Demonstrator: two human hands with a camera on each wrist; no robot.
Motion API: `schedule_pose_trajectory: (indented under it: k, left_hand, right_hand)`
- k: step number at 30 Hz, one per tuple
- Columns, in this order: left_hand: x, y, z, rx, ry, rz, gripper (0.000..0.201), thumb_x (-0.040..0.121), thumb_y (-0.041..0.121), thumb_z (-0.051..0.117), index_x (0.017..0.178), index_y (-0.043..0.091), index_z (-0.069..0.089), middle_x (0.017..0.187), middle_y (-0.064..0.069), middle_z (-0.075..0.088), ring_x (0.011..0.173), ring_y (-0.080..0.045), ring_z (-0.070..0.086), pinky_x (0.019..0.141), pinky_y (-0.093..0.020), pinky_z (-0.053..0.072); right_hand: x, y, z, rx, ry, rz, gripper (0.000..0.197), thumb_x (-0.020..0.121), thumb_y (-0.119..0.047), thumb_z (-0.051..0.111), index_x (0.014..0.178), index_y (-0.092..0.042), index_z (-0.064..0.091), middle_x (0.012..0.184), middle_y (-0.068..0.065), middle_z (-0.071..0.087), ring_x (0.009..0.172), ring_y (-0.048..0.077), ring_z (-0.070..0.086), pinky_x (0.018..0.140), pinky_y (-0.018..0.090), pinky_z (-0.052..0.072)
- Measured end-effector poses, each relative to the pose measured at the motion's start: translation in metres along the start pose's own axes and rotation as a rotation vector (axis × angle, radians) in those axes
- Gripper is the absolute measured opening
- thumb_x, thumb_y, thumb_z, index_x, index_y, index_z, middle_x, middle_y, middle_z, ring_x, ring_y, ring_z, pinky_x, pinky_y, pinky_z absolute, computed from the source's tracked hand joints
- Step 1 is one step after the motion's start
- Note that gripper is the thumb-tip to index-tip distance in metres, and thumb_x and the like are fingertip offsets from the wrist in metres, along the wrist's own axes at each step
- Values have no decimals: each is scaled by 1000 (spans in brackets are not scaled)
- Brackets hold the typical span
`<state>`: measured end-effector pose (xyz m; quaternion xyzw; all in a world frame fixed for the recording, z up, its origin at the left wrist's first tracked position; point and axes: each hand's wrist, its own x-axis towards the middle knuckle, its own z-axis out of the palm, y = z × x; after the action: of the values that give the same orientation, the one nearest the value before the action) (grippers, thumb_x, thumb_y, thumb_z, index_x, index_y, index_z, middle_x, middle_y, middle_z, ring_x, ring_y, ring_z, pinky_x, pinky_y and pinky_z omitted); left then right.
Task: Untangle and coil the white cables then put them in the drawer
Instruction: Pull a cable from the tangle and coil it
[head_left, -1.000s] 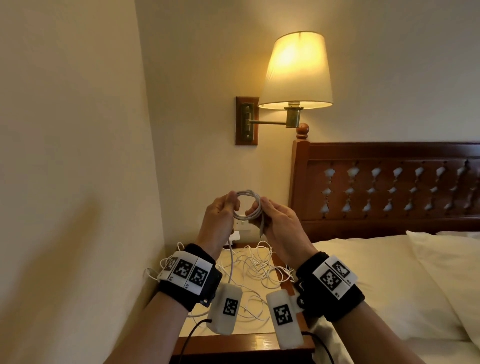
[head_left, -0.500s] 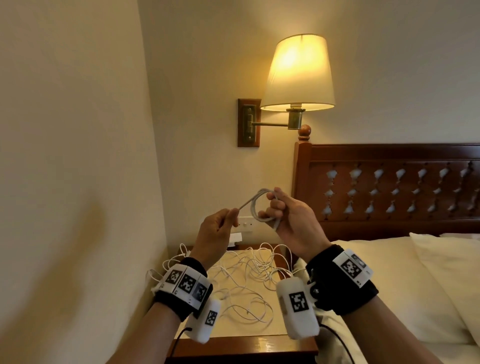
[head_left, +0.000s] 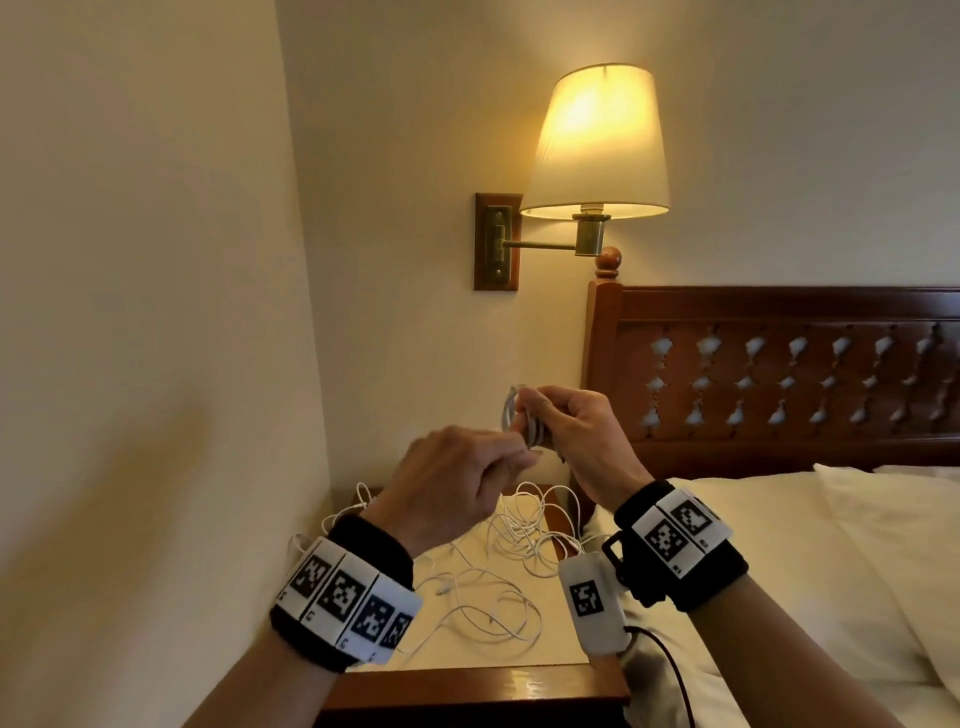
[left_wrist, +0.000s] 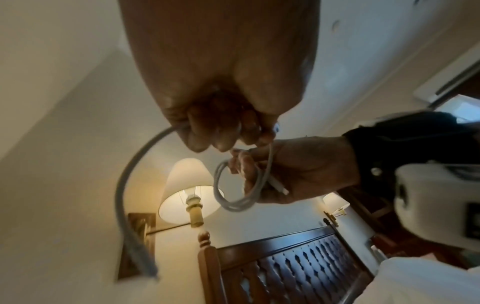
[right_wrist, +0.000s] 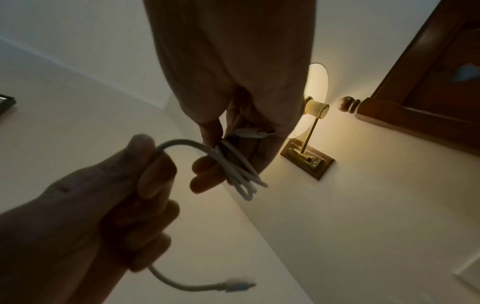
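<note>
1. Right hand (head_left: 582, 441): fingers curled round a small coil of white cable (left_wrist: 239, 185), held in the air above the nightstand (head_left: 467, 680).
2. Left hand (head_left: 452, 483): fingers closed on the coil's loose tail (right_wrist: 182, 286), whose plug end hangs free.
3. Remaining white cables (head_left: 509, 571): tangled on the nightstand top, beside the bed (head_left: 805, 571).
4. Wall lamp (head_left: 597, 145): lit.
</note>
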<state>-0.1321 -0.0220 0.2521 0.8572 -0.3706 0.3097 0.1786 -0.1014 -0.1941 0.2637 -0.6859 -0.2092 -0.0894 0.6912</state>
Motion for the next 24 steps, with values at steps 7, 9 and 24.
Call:
schedule_pose_trajectory:
  k: [7,9,24]
  left_hand:
    - [18,-7,-13,301,261,-54,29,100,45,39,84,26,53,65,15,47,50,-9,45,45,-19,30]
    - [21,-11,-10,294,260,-83,32,99,46,40,83,23,54,65,12,52,51,-10,47,46,-18,28]
    - [-7,-63,23,-392,129,-387,21,100,21,47,88,19,64,63,5,56,57,-6,54,58,-14,42]
  right_hand:
    - [-7,-7,1,-60,-124,-36,29,96,-23,51,101,0,68,71,10,68,63,19,66,71,31,58]
    - [-7,-9,1,-76,-147,-15,29,99,-23,48,97,-3,68,66,4,65,60,15,63,66,27,56]
    - [7,-17,-16,491,-143,289,35,105,-29,33,83,-11,52,64,-3,36,53,8,32,67,26,35]
